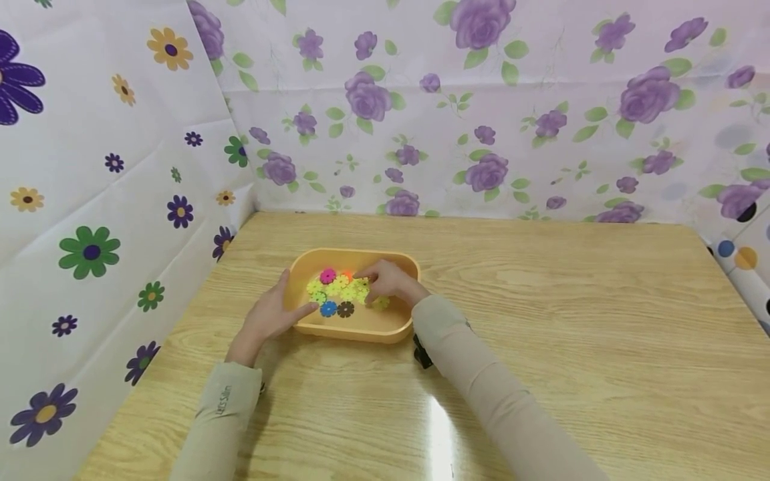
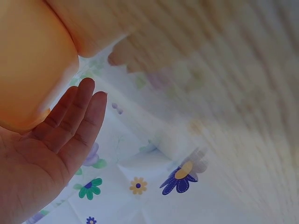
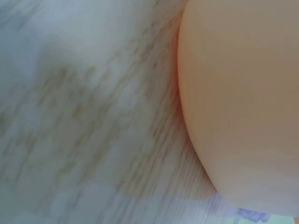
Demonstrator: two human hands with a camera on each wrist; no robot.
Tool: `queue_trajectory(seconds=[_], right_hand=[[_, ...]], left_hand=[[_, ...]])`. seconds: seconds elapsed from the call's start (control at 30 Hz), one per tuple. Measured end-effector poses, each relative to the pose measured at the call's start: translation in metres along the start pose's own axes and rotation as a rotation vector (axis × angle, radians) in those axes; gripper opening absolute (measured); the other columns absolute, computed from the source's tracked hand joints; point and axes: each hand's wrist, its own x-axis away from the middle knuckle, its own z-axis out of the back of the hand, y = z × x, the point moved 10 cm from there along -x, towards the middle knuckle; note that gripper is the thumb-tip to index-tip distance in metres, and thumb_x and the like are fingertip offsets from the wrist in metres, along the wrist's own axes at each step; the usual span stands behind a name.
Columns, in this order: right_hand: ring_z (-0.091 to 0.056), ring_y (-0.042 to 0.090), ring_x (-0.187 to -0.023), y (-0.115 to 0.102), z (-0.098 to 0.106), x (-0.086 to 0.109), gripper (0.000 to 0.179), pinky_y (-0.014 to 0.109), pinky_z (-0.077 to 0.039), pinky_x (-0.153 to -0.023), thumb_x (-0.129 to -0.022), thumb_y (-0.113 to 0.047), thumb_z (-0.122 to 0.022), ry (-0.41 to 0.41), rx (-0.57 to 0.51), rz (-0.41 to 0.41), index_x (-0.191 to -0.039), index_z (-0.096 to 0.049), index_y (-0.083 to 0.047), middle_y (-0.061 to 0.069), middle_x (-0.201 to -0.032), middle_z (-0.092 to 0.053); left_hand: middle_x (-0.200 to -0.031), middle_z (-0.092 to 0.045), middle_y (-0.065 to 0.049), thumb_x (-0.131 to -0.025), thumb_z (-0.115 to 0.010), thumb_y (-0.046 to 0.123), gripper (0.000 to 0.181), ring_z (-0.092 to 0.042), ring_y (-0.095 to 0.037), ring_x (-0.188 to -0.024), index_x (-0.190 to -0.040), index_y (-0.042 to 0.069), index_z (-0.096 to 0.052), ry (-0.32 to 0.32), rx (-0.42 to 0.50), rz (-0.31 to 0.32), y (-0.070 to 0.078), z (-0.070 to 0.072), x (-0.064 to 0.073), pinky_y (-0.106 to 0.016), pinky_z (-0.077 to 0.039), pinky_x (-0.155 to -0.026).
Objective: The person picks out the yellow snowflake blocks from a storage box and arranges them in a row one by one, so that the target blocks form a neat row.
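Note:
A yellow-orange plastic basin [image 1: 355, 332] stands on the wooden table. Inside it lie several flower-shaped plastic discs: mostly yellow ones [image 1: 347, 292], with a pink disc [image 1: 327, 276], a blue disc [image 1: 328, 308], a brown disc [image 1: 345, 309] and an orange disc [image 1: 347, 275]. My left hand [image 1: 272, 312] rests at the basin's left end, thumb over the near rim. In the left wrist view its fingers [image 2: 77, 119] lie fairly straight along the outer wall. My right hand [image 1: 388, 279] reaches in from the right among the yellow discs, index finger and thumb apart; its other fingers are partly hidden.
The wooden table [image 1: 571, 321] extends to the right and in front. A small black object [image 1: 422, 353] shows beneath my right wrist. Flower-patterned sheets [image 1: 445, 153] hang behind the table and along its left side. The right wrist view shows the basin's outer wall [image 3: 243, 107].

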Motion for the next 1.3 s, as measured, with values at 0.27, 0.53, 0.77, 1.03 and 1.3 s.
queue_trajectory(seconds=[0.27,0.53,0.77,1.03,1.3], right_hand=[[-0.054,0.020,-0.099,0.005,0.009,0.001,0.056,0.026,-0.048,-0.082,-0.066,-0.001,-0.075,0.100,0.151,-0.047,-0.119,-0.061,-0.009,0.008,-0.122,-0.057],[-0.043,0.023,-0.121,0.008,0.003,-0.001,0.049,0.030,-0.038,-0.099,-0.073,-0.010,-0.075,0.051,0.202,-0.088,-0.120,-0.061,-0.015,0.005,-0.128,-0.053],[-0.052,0.017,-0.095,0.005,0.003,-0.001,0.039,0.022,-0.046,-0.077,-0.071,-0.009,-0.076,0.050,0.234,-0.062,-0.109,-0.069,-0.014,0.004,-0.118,-0.061],[-0.050,0.017,-0.082,0.003,0.003,0.001,0.029,0.021,-0.045,-0.066,-0.068,-0.004,-0.077,0.057,0.203,-0.068,-0.095,-0.068,-0.007,0.004,-0.095,-0.061],[-0.048,0.016,-0.076,0.004,0.003,-0.001,0.026,0.021,-0.043,-0.059,-0.066,-0.003,-0.078,0.058,0.191,-0.061,-0.087,-0.064,-0.008,0.003,-0.087,-0.056]], left_hand=[[-0.141,-0.021,-0.032,-0.078,-0.055,0.062,0.107,-0.031,-0.051,-0.121,-0.144,-0.002,0.000,-0.001,-0.002,0.003,0.000,-0.001,0.000,-0.061,-0.030,-0.097],[-0.140,-0.022,-0.034,-0.078,-0.054,0.063,0.108,-0.032,-0.051,-0.120,-0.144,-0.003,0.000,0.003,-0.011,0.001,0.001,-0.001,0.000,-0.060,-0.030,-0.097],[-0.138,-0.025,-0.035,-0.079,-0.054,0.061,0.106,-0.034,-0.052,-0.119,-0.144,-0.003,-0.001,0.012,-0.014,-0.016,0.002,0.000,0.000,-0.060,-0.031,-0.096],[-0.139,-0.024,-0.034,-0.080,-0.053,0.061,0.105,-0.032,-0.052,-0.120,-0.144,-0.003,0.000,0.007,-0.018,-0.009,0.001,0.000,0.001,-0.060,-0.030,-0.097],[-0.138,-0.025,-0.035,-0.083,-0.047,0.061,0.100,-0.033,-0.052,-0.119,-0.144,-0.003,0.000,-0.010,-0.025,-0.006,0.002,0.000,0.004,-0.059,-0.030,-0.098]])
